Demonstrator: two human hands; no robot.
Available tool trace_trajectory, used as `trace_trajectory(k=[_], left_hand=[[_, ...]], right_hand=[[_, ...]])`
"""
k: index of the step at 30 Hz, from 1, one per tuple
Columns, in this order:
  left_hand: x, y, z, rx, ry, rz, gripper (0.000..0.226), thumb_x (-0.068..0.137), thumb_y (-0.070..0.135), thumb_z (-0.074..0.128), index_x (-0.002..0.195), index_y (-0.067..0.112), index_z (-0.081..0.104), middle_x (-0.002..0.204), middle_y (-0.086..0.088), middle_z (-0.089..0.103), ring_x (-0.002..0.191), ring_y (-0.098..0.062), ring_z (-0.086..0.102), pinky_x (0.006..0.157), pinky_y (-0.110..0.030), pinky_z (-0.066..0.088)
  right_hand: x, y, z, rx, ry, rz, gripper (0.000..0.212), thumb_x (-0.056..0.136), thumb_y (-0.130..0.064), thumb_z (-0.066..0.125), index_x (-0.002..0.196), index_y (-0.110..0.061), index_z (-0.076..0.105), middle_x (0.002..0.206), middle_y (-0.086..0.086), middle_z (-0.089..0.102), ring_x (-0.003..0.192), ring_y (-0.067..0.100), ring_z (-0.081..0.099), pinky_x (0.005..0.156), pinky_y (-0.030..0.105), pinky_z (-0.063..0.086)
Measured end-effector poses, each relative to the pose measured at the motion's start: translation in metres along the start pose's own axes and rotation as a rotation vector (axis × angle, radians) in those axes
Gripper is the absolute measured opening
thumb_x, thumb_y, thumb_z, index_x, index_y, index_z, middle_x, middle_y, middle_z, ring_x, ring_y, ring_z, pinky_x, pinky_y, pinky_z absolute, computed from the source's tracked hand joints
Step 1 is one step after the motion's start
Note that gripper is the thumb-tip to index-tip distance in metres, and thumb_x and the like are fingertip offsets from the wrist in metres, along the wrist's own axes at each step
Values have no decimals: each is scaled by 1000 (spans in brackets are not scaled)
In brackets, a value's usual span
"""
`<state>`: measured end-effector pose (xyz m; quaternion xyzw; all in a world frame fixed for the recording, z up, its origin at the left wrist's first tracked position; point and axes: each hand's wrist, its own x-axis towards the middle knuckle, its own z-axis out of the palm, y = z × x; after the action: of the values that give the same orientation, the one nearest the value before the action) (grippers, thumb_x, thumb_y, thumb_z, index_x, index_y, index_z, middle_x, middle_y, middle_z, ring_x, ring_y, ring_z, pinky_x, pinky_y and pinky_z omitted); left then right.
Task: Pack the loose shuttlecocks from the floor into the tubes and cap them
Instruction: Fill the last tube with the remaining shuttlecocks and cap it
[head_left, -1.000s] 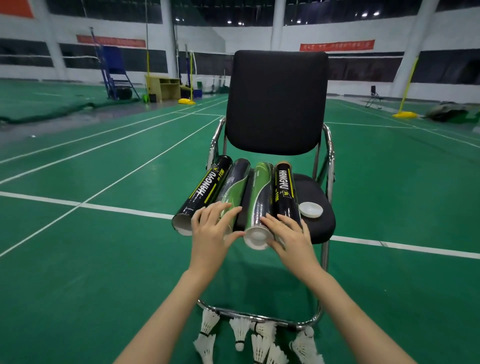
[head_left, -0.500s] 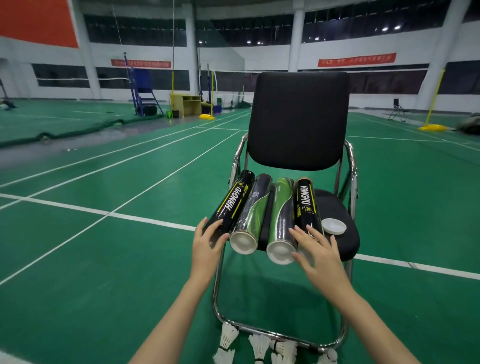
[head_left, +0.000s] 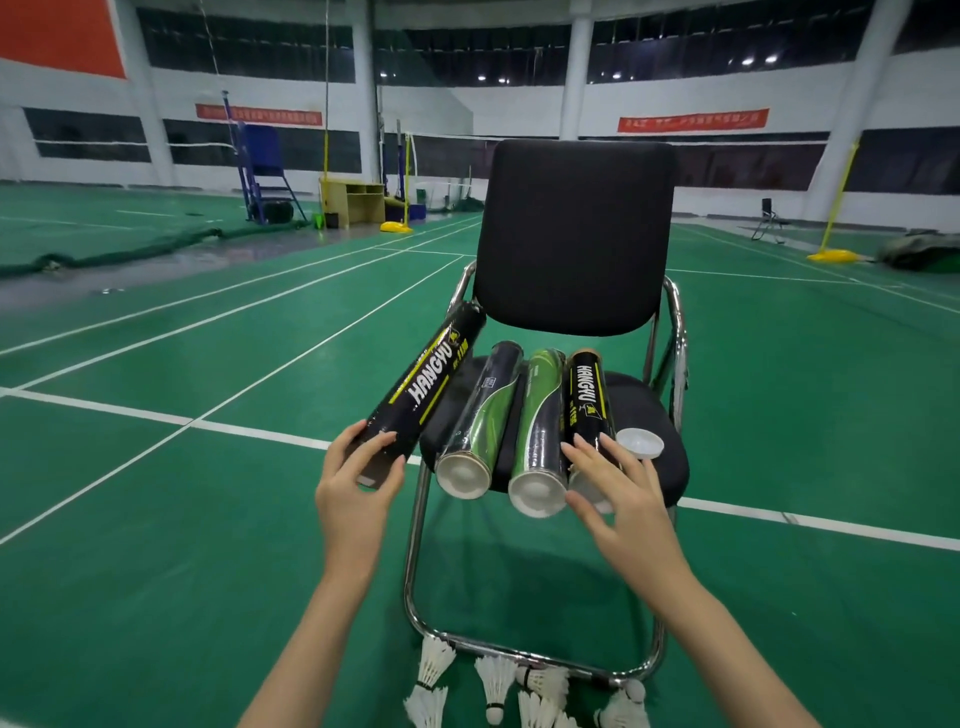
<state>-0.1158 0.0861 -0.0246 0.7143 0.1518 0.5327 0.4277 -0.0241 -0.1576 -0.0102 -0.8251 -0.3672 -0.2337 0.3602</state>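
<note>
The left hand has its grip curled round the near end of a black cardboard tube with yellow lettering, tilted off the black padded chair. The right hand lies with relaxed fingers on another black tube. Two green-and-black tubes lie between them. White feather shuttlecocks sit on the green floor under the chair. A white plastic cap rests on the seat.
</note>
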Motion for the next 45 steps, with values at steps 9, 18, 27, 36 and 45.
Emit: trace_trajectory(k=[9,18,27,36,45], left_hand=[[-4,98,-6,-252,-227,187,34,75,-3,74,97,22,70,123,5,55,114,-3,54,92,-29,51],[-45,111,20,-400,-670,177,25,71,28,68,96,32,71,120,15,59,114,-10,57,83,-35,57],[-96,82,37,-390,-976,-63,24,71,32,70,95,30,73,120,15,61,114,-13,58,83,-38,56],[-167,-5,61,-317,-1153,-385,21,71,34,69,91,39,73,119,18,62,114,-5,56,84,-37,56],[-235,-80,77,-191,-1365,-546,28,87,20,65,112,33,66,129,17,53,118,5,48,86,-6,42]], right_hand=[[11,-26,-20,9,62,-158,52,87,-41,50,137,-27,41,146,-7,34,137,11,23,107,54,28],[-27,-10,-74,-182,113,-143,65,80,-45,53,139,-29,33,146,-8,32,138,12,23,113,45,14],[-95,40,-80,-239,-147,36,77,65,-61,57,135,-40,35,138,-14,42,131,6,31,114,41,6],[-171,88,-21,-235,-531,296,84,65,-52,72,136,-45,27,137,-17,41,129,6,33,113,37,6],[-253,128,35,-127,-691,506,80,66,-47,75,135,-42,34,133,-8,49,123,13,41,109,39,22]])
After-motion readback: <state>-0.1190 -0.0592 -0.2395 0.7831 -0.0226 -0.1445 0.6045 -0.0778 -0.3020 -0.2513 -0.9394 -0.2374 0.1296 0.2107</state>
